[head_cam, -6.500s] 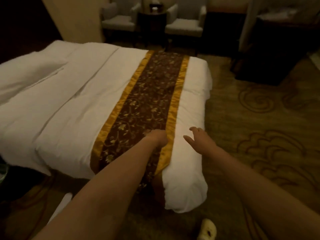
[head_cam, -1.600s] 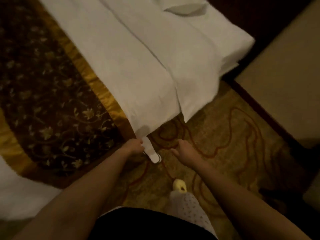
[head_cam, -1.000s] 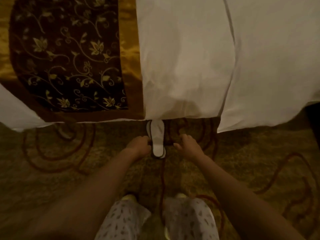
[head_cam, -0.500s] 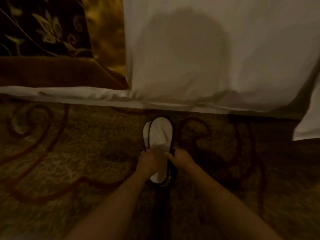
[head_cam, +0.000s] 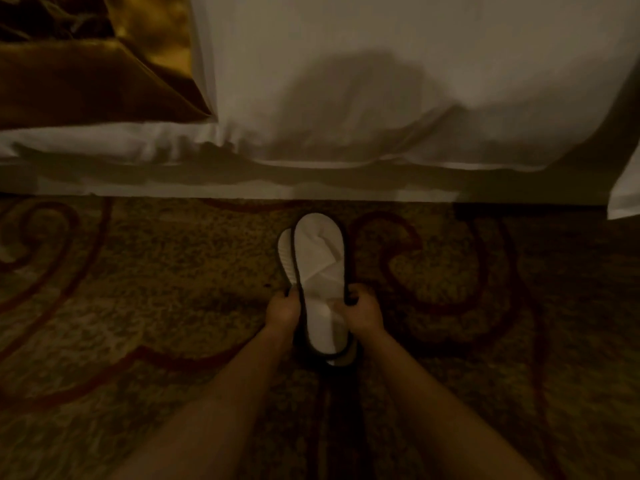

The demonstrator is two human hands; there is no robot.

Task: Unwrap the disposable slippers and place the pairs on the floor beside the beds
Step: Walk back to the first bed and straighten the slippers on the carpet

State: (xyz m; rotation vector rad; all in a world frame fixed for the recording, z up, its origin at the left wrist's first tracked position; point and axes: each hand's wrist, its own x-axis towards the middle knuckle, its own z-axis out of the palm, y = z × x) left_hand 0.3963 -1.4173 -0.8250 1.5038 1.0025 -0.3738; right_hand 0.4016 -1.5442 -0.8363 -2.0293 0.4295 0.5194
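Down on the patterned carpet (head_cam: 145,306) just beside the white bed skirt (head_cam: 242,181), left hand (head_cam: 283,311) and right hand (head_cam: 364,313) both pinch the stacked white slippers (head_cam: 320,268), one at each edge, toes toward the bed

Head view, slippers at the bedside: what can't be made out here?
- Lower slipper: only a sliver shows; the top slipper covers it.
- Wrapper: dim light hides whether any remains.
- Fingertips of the left hand and right hand: curled behind the slipper edges.
- Slippers' contact with the carpet: unclear.
- Bed: cropped by the frame.
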